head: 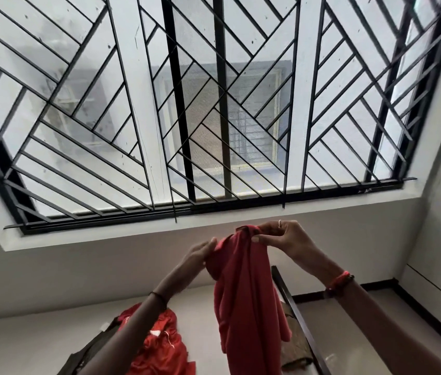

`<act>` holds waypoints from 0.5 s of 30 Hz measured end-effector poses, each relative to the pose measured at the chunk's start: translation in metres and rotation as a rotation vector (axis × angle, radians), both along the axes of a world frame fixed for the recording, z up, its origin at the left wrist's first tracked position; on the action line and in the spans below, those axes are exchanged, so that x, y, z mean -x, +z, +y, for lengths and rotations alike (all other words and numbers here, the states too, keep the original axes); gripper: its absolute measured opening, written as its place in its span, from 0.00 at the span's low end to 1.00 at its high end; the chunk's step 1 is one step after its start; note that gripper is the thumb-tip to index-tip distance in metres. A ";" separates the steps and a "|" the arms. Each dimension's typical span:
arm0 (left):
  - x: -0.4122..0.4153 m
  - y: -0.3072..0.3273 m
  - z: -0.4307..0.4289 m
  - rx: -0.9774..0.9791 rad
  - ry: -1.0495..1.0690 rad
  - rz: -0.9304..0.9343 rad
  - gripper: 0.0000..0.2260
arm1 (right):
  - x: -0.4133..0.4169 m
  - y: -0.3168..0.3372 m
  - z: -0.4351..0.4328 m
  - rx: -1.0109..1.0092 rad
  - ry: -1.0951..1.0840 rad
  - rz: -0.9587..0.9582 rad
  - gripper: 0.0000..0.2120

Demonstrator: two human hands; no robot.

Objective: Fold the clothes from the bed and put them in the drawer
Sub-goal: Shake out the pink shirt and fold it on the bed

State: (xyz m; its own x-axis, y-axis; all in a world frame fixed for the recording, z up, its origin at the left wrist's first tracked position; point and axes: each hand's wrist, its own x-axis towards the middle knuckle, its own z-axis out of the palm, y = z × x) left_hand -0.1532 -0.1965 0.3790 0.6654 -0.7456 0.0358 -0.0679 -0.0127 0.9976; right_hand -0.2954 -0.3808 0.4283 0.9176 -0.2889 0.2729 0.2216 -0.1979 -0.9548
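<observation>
So the red garment (243, 293) is hanging up in the air around 6 o'clock of the view, with the big black window grille (186, 109) filling everything from 9 through 12 to 3. The right hand (281, 239) is pinching the bunched top of the fabric, thumb and fingers curled round it, and it's wearing a ring (279, 223) plus a red bracelet (339, 282) on the wrist. The left hand (200, 253) is gripping the cloth's edge at its 9 o'clock side, fingertips tucked into the fold. Down at 7 o'clock a second red piece (159, 347) is lying crumpled on the bed (295, 345). It's showing some small white markings, too blurry to read.
</observation>
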 end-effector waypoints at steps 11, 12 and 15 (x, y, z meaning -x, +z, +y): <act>-0.012 -0.032 0.009 0.030 -0.234 0.498 0.19 | -0.011 0.003 -0.009 -0.023 -0.074 -0.039 0.18; -0.017 -0.033 0.010 0.025 -0.281 0.503 0.19 | -0.011 0.004 -0.010 -0.023 -0.077 -0.038 0.17; -0.030 -0.033 0.015 -0.056 -0.396 0.382 0.26 | -0.012 0.009 -0.011 -0.019 -0.096 -0.040 0.12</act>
State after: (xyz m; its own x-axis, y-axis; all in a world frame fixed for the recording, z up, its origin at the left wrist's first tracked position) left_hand -0.1231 -0.1816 0.3464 0.2919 -0.9353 -0.1999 0.2885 -0.1131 0.9508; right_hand -0.2836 -0.3920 0.4369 0.8740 -0.3809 0.3018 0.2400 -0.2016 -0.9496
